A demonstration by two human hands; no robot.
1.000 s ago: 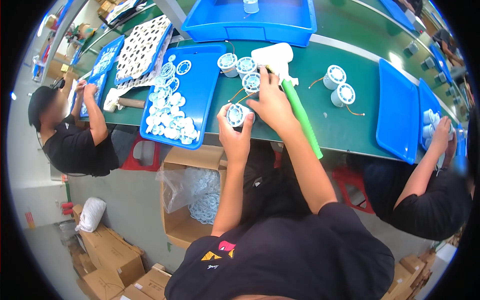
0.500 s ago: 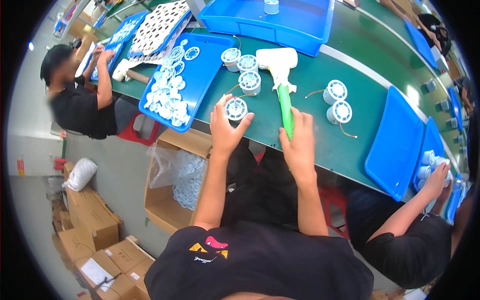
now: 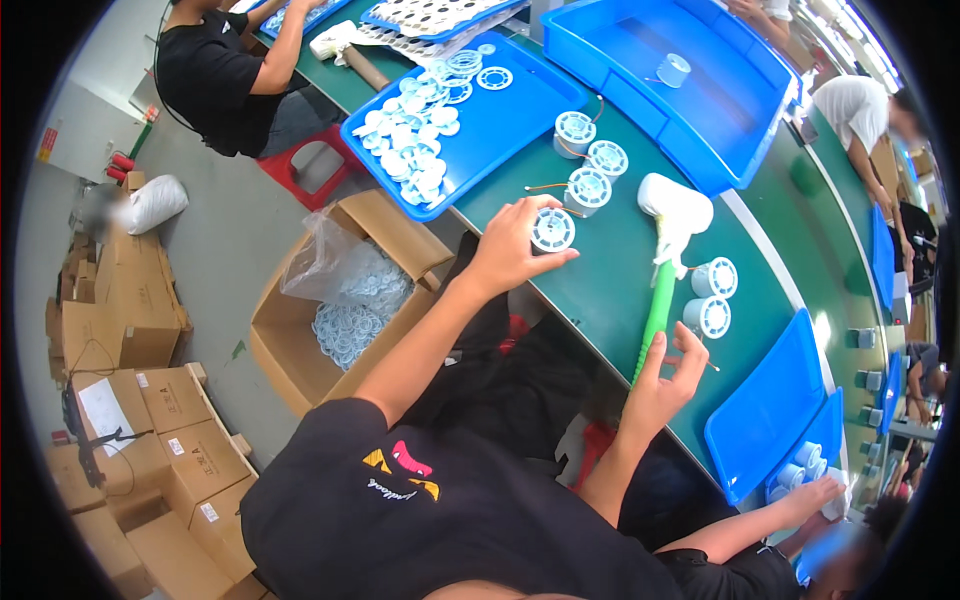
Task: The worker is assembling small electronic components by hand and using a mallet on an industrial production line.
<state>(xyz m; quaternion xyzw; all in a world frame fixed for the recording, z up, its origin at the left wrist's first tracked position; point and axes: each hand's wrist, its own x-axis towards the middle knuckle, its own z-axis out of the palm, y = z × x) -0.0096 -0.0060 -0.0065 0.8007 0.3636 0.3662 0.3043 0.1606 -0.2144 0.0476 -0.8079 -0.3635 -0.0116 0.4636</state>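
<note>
My left hand (image 3: 508,252) is closed round a white cylindrical part (image 3: 553,231) with a slotted round top, at the table's near edge. My right hand (image 3: 668,385) is open, its fingers apart, beside the lower end of a mallet's green handle (image 3: 657,312). That mallet lies on the green table with its head (image 3: 678,212) wrapped in white. Several similar white cylinders (image 3: 588,190) with thin wires stand beyond my left hand. Two more cylinders (image 3: 712,316) stand just right of the mallet.
A blue tray (image 3: 500,130) holds loose white discs and rings; behind the cylinders is a deep blue bin (image 3: 690,130). Another blue tray (image 3: 765,410) lies at right, by a co-worker's hand (image 3: 815,497). An open cardboard box (image 3: 275,345) of rings stands below left.
My right hand has let go of the mallet's handle and its fingers have spread. My left hand still holds the cylinder. The whole view has turned and shifted.
</note>
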